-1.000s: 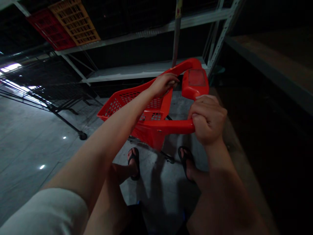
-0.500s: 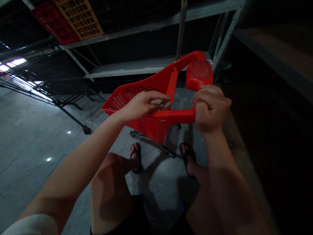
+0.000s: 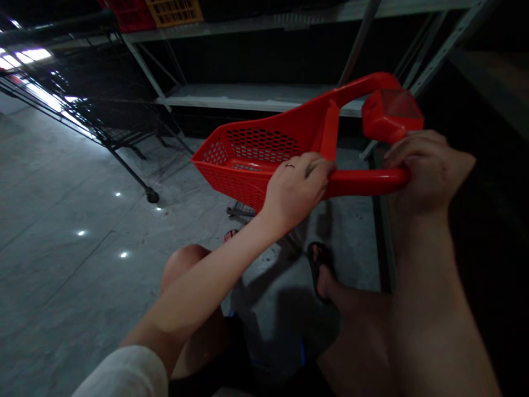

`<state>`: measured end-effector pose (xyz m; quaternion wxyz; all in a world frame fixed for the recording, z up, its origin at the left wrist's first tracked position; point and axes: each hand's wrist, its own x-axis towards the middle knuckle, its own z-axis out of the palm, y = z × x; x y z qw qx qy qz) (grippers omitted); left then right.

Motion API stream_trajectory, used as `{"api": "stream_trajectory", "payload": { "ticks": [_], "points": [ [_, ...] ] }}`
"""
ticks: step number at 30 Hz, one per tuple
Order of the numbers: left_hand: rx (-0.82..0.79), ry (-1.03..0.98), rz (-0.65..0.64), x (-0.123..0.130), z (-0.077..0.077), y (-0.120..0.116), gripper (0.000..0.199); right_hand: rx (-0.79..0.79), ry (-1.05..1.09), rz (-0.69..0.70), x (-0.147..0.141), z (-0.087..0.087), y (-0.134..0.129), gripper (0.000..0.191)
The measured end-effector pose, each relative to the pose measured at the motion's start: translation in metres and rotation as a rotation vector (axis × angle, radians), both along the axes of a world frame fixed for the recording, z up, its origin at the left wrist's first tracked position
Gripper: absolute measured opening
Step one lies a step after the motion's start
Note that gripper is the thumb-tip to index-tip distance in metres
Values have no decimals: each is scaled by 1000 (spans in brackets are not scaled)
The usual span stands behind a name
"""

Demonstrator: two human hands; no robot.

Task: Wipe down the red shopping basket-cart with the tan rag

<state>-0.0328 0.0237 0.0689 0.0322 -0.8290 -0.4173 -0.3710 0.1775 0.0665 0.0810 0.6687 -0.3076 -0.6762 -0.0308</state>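
Note:
A small red plastic shopping cart [image 3: 264,146] with honeycomb-holed sides stands in front of me, its basket pointing left. My left hand [image 3: 295,184] is closed over the near side rail, where the basket meets the handle frame. A small greyish bit shows between its fingers, too dark to make out. My right hand [image 3: 430,165] is wrapped round the cart's red handle [image 3: 367,182] at its right corner, just below a boxy red panel [image 3: 399,113]. The fingertips of my right hand are partly hidden.
A black wire trolley [image 3: 115,116] stands at the left, its caster [image 3: 152,195] on the grey floor [image 3: 82,286]. Behind the cart runs a white metal shelf [image 3: 248,99], with a yellow crate [image 3: 176,11] and red crate [image 3: 130,14] above. My sandalled foot [image 3: 321,264] is beneath the handle.
The cart's handle end has swung to the right, and both hands have moved right in view. My left hand has come down onto the side rail, its fingers now curled over it.

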Motion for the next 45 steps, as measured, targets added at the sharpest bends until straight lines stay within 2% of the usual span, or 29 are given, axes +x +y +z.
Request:
{"api": "stream_trajectory", "payload": {
  "ticks": [2,4,6,8,10,12,14,16,18,20,22,24,26,29,31,33,35,38,40,42,45],
  "points": [
    [6,50,130,-48,-21,15,20,16,25,78,2,3,1,13],
    [-28,20,283,-99,-41,30,15,23,54,124,6,4,1,12],
    [-61,13,320,-137,-55,43,10,18,28,63,11,5,-1,11],
    [-72,1,339,-149,-60,51,13,-31,-109,-118,14,8,-7,12],
    [-84,-23,383,-136,-58,51,16,-109,-311,-384,10,15,-18,21],
    [-106,-27,423,-107,-53,44,19,-175,-506,-639,-5,24,-33,32],
    [-93,-12,380,-75,-47,33,21,-221,-688,-786,-33,32,-46,38],
    [-55,-12,301,-50,-41,24,25,-295,-885,-750,-67,36,-55,35],
    [-25,-7,208,-37,-38,18,28,-416,-1055,-629,-96,35,-58,30],
    [-15,18,122,-38,-40,19,29,-566,-1110,-604,-111,32,-55,34],
    [-20,52,100,-51,-46,26,29,-686,-1085,-691,-112,29,-50,43],
    [-33,71,168,-74,-55,37,28,-726,-1057,-782,-104,28,-44,49],
    [-45,53,299,-102,-64,50,25,-706,-1047,-820,-95,25,-40,51],
    [-87,-59,463,-138,-73,65,23,-667,-1037,-748,-87,21,-39,51],
    [-129,-126,541,-148,-74,69,23,-631,-1041,-686,-86,18,-39,53],
    [-135,-132,592,-142,-73,68,23,-582,-1064,-664,-89,15,-39,56],
    [-97,-98,599,-122,-71,63,22,-541,-1090,-652,-94,10,-37,56],
    [-34,-102,531,-84,-70,52,22,-512,-1079,-617,-104,-3,-32,48],
    [-26,-122,462,-65,-67,44,24,-471,-1060,-647,-109,-14,-28,42],
    [-21,-96,362,-58,-64,40,25,-413,-1070,-701,-111,-22,-25,35],
    [-28,36,206,-70,-60,39,28,-355,-1112,-725,-106,-28,-23,29]
  ]
}}
